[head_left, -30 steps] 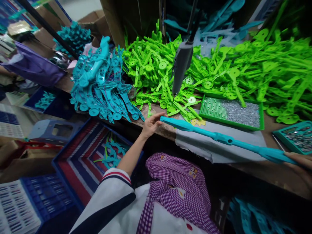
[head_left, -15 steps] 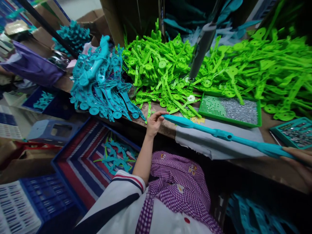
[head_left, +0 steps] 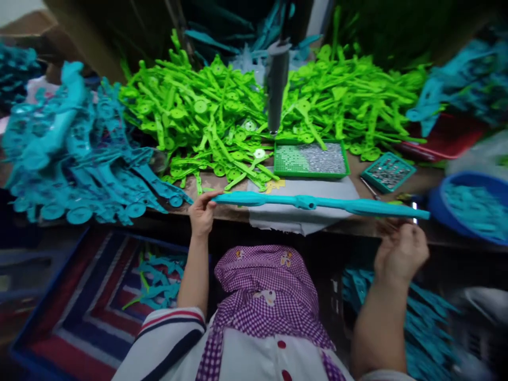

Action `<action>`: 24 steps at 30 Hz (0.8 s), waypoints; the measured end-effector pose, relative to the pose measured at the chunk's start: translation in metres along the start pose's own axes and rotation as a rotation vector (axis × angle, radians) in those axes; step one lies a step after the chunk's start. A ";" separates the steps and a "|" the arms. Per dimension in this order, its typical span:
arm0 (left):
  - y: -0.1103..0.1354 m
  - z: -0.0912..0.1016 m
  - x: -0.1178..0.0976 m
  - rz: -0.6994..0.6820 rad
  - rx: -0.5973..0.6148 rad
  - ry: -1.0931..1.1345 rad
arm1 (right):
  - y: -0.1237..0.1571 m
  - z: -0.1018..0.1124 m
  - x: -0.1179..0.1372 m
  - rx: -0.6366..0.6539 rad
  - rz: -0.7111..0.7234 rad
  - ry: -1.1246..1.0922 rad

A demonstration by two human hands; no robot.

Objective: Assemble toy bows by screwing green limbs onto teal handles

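Note:
A long teal plastic rod-like part [head_left: 317, 203] lies level across the front of the workbench. My left hand [head_left: 201, 214] pinches its left end. My right hand [head_left: 400, 251] is closed around its right end, fingers curled. Under the part lies a grey cloth [head_left: 297, 219]. Behind it stands a green tray [head_left: 311, 159] of small shiny pieces, and a grey tool [head_left: 275, 87] hangs down over that tray.
A heap of bright green plastic parts [head_left: 222, 106] fills the back of the bench. Teal parts [head_left: 79, 164] pile at the left. A small teal tray [head_left: 388, 172] and a blue tub [head_left: 472, 203] sit at right. A striped crate [head_left: 99, 296] holds teal parts below left.
The view has swung to the right. The teal part, slanted before, is now level, and my right hand has come into full view at its right end. The hanging tool has swung.

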State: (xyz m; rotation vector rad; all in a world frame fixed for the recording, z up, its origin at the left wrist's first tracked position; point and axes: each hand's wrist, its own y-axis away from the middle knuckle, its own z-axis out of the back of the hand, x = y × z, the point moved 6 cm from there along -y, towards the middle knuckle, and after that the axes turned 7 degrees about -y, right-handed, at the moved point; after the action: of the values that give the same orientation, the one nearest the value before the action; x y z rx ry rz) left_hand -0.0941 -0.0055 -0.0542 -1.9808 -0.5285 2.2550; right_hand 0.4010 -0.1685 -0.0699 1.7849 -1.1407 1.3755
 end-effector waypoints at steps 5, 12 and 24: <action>-0.004 -0.002 -0.003 -0.016 -0.027 0.027 | -0.001 -0.002 0.013 -0.054 0.002 -0.083; -0.004 -0.002 -0.008 -0.048 -0.013 0.074 | -0.025 -0.016 0.018 0.075 -0.086 0.065; 0.029 0.006 -0.036 -0.164 0.527 -0.292 | -0.010 -0.004 0.020 -0.101 0.114 -0.063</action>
State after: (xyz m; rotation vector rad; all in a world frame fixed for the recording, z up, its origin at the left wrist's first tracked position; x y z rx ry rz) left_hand -0.0899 -0.0442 -0.0292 -1.3235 -0.0887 2.2839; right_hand 0.4105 -0.1660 -0.0495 1.7259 -1.3397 1.3096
